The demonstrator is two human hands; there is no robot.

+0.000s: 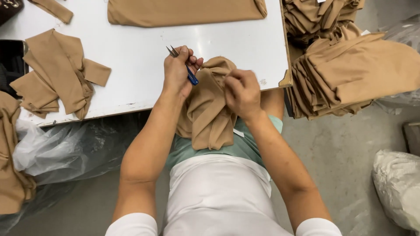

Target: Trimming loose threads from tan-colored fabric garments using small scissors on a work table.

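At the left of the frame, cut tan pieces (57,74) are lying on the white desk (140,52), and a clear plastic bag (52,148) is sagging below its edge. Moving toward the centre, the left hand (177,72) is curling shut around a small pair of blue-handled snips (183,65), whose long axis is running diagonally, with the metal tips pointing to the upper left and the blue handle poking out at the lower right of the fist. Just right of it, the right hand (241,91) is pinching a bunched fold of the tan garment (210,109), which is hanging from the desk edge down onto the lap, its length running top to bottom. This looks like the trimming step; the next move probably calls for pulling the pinched spot taut and bringing the tips to it. At the far right, a stack of folded tan garments (350,70) is sitting beside the desk.
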